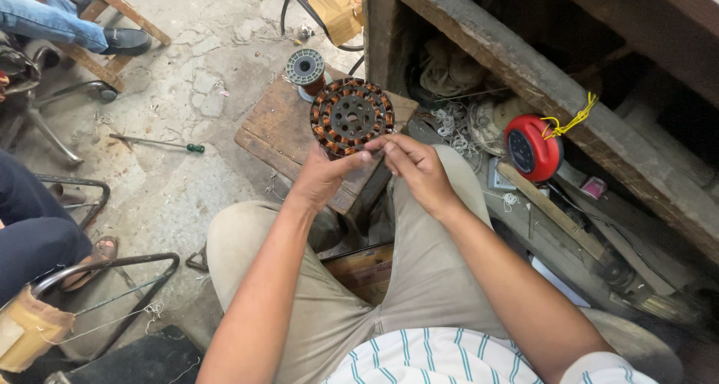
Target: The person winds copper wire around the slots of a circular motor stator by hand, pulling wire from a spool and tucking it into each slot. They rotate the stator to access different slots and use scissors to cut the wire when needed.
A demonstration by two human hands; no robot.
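While the head view looked down, the left hand (323, 176) gripped the round copper-wound stator (352, 117) at its 7 o'clock rim, over the wooden block (273, 133). At 5 o'clock the right hand (416, 167) pinched the edge, fingertips closed. Steady support and small, careful fingertip work looked wisest. A wire spool (305, 68) sat at 11 o'clock.

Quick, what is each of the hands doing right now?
Left hand: closed on the round copper-wound stator, gripping its lower edge.
Right hand: fingertips pinched at the stator's lower rim.
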